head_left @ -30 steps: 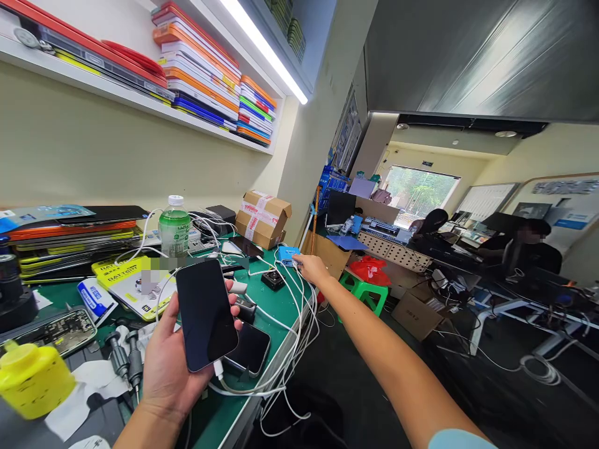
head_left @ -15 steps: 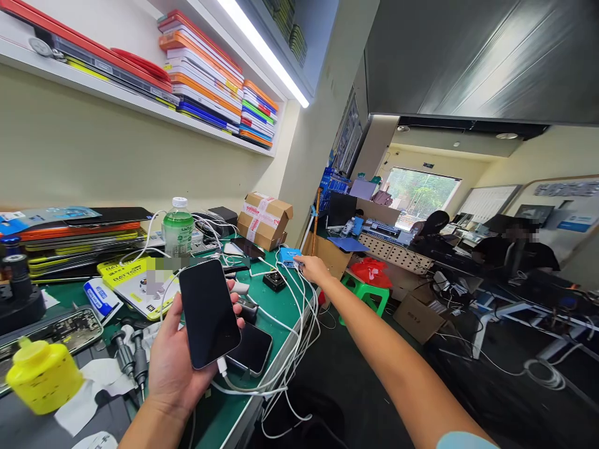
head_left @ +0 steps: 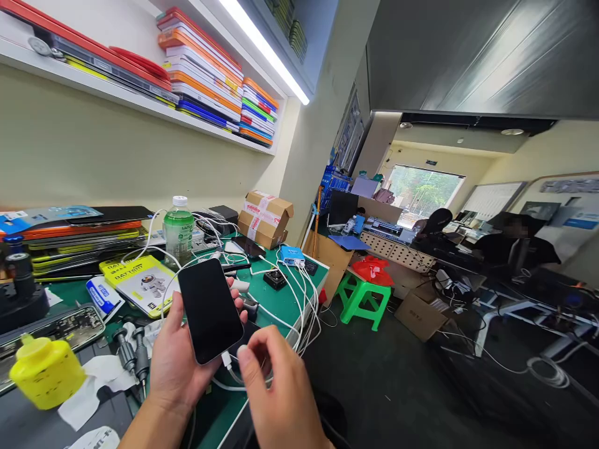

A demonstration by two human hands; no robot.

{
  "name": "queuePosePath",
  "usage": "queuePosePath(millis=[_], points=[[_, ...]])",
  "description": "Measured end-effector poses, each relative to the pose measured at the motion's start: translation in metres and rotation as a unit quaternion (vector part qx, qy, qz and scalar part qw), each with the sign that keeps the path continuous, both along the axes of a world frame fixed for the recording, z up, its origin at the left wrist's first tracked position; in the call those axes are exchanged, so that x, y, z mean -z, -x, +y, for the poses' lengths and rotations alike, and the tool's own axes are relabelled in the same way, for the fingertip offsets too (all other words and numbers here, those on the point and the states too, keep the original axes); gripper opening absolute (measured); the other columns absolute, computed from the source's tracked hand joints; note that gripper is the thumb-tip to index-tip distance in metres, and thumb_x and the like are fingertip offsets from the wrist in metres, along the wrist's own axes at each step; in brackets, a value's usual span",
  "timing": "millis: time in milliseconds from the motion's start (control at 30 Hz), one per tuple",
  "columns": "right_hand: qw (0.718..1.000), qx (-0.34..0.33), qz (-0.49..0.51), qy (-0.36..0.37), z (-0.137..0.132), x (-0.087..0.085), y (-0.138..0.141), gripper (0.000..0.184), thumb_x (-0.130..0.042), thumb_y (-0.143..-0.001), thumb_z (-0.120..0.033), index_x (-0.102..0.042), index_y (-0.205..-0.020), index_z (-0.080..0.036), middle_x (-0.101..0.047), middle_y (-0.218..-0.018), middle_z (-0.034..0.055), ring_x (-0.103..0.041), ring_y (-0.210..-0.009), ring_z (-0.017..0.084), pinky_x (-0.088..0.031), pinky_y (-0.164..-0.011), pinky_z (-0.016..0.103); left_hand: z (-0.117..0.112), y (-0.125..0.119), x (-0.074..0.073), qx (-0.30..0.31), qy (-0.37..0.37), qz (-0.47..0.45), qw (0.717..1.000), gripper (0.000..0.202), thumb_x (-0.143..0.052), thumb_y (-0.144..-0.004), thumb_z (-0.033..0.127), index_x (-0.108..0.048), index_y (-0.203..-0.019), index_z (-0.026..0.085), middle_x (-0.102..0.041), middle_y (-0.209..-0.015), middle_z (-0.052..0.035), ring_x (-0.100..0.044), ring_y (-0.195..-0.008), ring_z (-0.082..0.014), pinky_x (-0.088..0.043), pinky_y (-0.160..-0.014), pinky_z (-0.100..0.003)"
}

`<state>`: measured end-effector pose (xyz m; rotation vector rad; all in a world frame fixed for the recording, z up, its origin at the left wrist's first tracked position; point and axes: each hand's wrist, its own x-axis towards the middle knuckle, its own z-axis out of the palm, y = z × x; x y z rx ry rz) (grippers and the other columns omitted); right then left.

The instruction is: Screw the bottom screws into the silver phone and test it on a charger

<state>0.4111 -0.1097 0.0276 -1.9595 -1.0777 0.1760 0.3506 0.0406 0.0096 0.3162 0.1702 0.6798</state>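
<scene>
My left hand point(head_left: 176, 365) is wrapped round a smartphone point(head_left: 211, 312) with a dark screen, tilted toward me above the bench. A white charging cable's plug point(head_left: 226, 360) sits at the phone's bottom edge; whether it is fully seated I cannot tell. Close by, to the right of that plug, is my right hand point(head_left: 286, 393), its thumb and fingers loosely curled with a gap between them and nothing visible in them. A second phone on the bench behind is mostly hidden by my right hand. At the bench's far end, a blue USB hub point(head_left: 291, 255) has several white cables plugged in.
The green bench point(head_left: 276, 305) carries a yellow battery package point(head_left: 140, 284), a green-tinted bottle point(head_left: 178, 231), screwdrivers point(head_left: 135, 355) and a yellow pot point(head_left: 47, 374). Beyond its far end stand a cardboard box point(head_left: 265, 218) and a green stool point(head_left: 367, 296). Other people sit at right.
My right hand has left the blue hub and come back beside the held phone. The left hand keeps the phone, barely shifted. The green stool now shows in full.
</scene>
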Motion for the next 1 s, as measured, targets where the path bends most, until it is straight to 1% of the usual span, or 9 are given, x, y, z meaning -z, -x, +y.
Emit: queuePosePath(millis=[167, 267, 333, 400, 500, 600, 700, 833, 1000], points=[[0.991, 0.012, 0.023, 0.129, 0.012, 0.001, 0.015, 0.038, -0.048, -0.095, -0.06, -0.058, -0.096, -0.023, -0.064, -0.1, 0.0032, -0.058, -0.095, 0.021, -0.038, -0.082, 0.036, 0.0, 0.003, 0.003, -0.001, -0.002, -0.012, 1.0, 0.065, -0.038, -0.104, 0.055, -0.059, -0.139, 0.005, -0.053, -0.142, -0.0256, -0.066, -0.112, -0.0333, -0.05, -0.098, -0.06], [0.984, 0.016, 0.035, 0.175, 0.017, -0.003, 0.02, 0.03, -0.057, -0.088, -0.052, -0.057, -0.095, -0.023, -0.065, -0.1, 0.0027, -0.056, -0.096, 0.024, -0.035, -0.079, 0.036, -0.001, 0.005, -0.002, 0.005, 0.016, 0.004, 1.0, 0.068, -0.038, -0.103, 0.058, -0.057, -0.141, 0.005, -0.054, -0.14, -0.0259, -0.066, -0.111, -0.0339, -0.053, -0.095, -0.057], [0.987, 0.021, 0.031, 0.158, 0.02, -0.001, 0.023, 0.027, -0.061, -0.085, -0.047, -0.056, -0.094, -0.023, -0.065, -0.098, 0.002, -0.056, -0.094, 0.023, -0.034, -0.078, 0.035, -0.001, 0.006, -0.005, 0.006, 0.032, 0.001, 0.999, 0.069, -0.037, -0.103, 0.057, -0.056, -0.142, 0.003, -0.055, -0.137, -0.0274, -0.067, -0.108, -0.034, -0.055, -0.093, -0.055], [0.99, 0.017, 0.025, 0.135, 0.023, 0.002, 0.023, 0.025, -0.059, -0.088, -0.048, -0.057, -0.096, -0.024, -0.066, -0.098, 0.0009, -0.057, -0.092, 0.021, -0.034, -0.076, 0.034, -0.001, 0.005, -0.007, 0.001, 0.043, -0.015, 0.999, 0.07, -0.038, -0.103, 0.057, -0.056, -0.143, 0.002, -0.054, -0.139, -0.0273, -0.066, -0.109, -0.0339, -0.055, -0.094, -0.055], [0.992, 0.008, 0.013, 0.123, 0.027, 0.008, 0.02, 0.032, -0.047, -0.097, -0.055, -0.059, -0.099, -0.025, -0.067, -0.099, 0.0003, -0.058, -0.087, 0.02, -0.032, -0.073, 0.033, 0.0, 0.004, -0.007, -0.01, 0.05, -0.026, 0.998, 0.07, -0.037, -0.103, 0.059, -0.058, -0.142, 0.003, -0.052, -0.142, -0.0247, -0.065, -0.11, -0.0333, -0.054, -0.096, -0.054], [0.994, 0.001, -0.008, 0.113, 0.029, 0.012, 0.018, 0.039, -0.034, -0.102, -0.055, -0.056, -0.099, -0.024, -0.067, -0.099, 0.0018, -0.057, -0.084, 0.019, -0.03, -0.071, 0.033, 0.001, 0.004, -0.007, -0.018, 0.052, -0.022, 0.998, 0.071, -0.033, -0.104, 0.06, -0.06, -0.139, 0.004, -0.054, -0.14, -0.0242, -0.065, -0.11, -0.0338, -0.054, -0.095, -0.055], [0.995, 0.002, -0.014, 0.101, 0.031, 0.015, 0.019, 0.04, -0.03, -0.103, -0.054, -0.054, -0.098, -0.023, -0.067, -0.096, 0.0014, -0.055, -0.079, 0.018, -0.026, -0.068, 0.033, 0.0, 0.004, -0.009, -0.028, 0.049, -0.021, 0.998, 0.074, -0.031, -0.104, 0.062, -0.061, -0.137, 0.004, -0.055, -0.137, -0.0243, -0.066, -0.105, -0.0325, -0.056, -0.091, -0.055], [0.992, 0.001, -0.031, 0.12, 0.033, 0.015, 0.021, 0.042, -0.026, -0.103, -0.054, -0.052, -0.095, -0.022, -0.066, -0.094, 0.0017, -0.052, -0.074, 0.018, -0.023, -0.067, 0.034, -0.002, 0.002, -0.013, -0.047, 0.042, -0.026, 0.998, 0.073, -0.029, -0.104, 0.062, -0.064, -0.134, 0.005, -0.061, -0.123, -0.0211, -0.066, -0.094, -0.028, -0.058, -0.083, -0.047], [0.991, -0.004, -0.042, 0.125, 0.034, 0.012, 0.022, 0.042, -0.022, -0.104, -0.052, -0.052, -0.096, -0.022, -0.066, -0.096, 0.0014, -0.051, -0.076, 0.018, -0.022, -0.067, 0.034, -0.004, 0.0, -0.02, -0.081, 0.039, -0.028, 0.996, 0.076, -0.025, -0.103, 0.065, -0.063, -0.128, 0.003, -0.06, -0.107, -0.0176, -0.063, -0.087, -0.026, -0.057, -0.076, -0.043]])
